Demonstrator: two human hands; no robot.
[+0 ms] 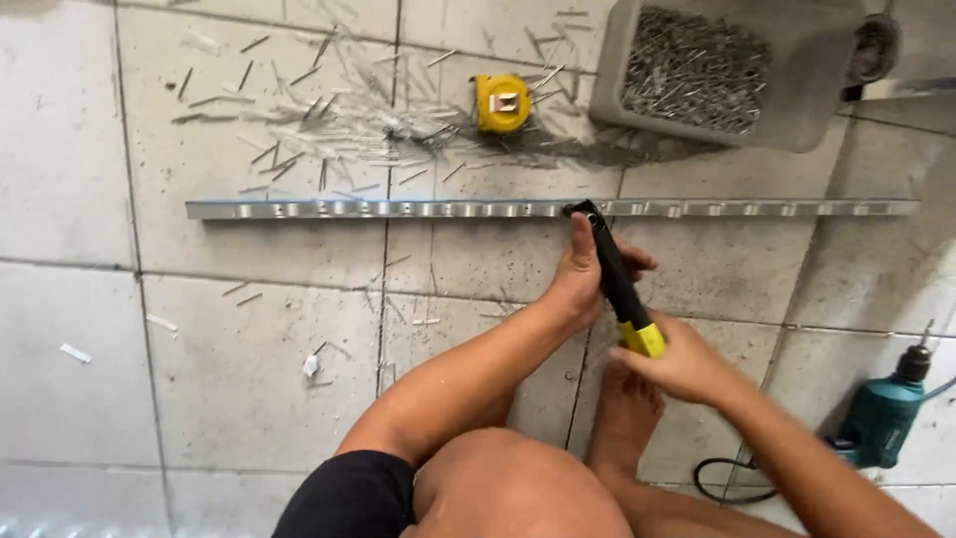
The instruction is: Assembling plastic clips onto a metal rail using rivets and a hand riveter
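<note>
- Aluminium strip [398, 208]: lies flat across the floor tiles [70, 179], unclamped; your squeeze could shift it.
- Grey bin of rivets [697, 70]: beyond the strip, near the yellow tape measure [502, 103].
- Hand riveter [617, 279]: nose on the strip; a tilt may seat the rivet crooked.
- Left hand [583, 274]: wrapped round the riveter's upper handle.
- Right hand [677, 364]: closed on its yellow end.

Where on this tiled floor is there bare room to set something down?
The tiles left of the knee and below the long metal strip are mostly bare, with only a few stray scraps. Above the strip it is crowded: scattered rivet pins, a yellow tape measure and a grey bin. The green drill takes the lower right.
</note>
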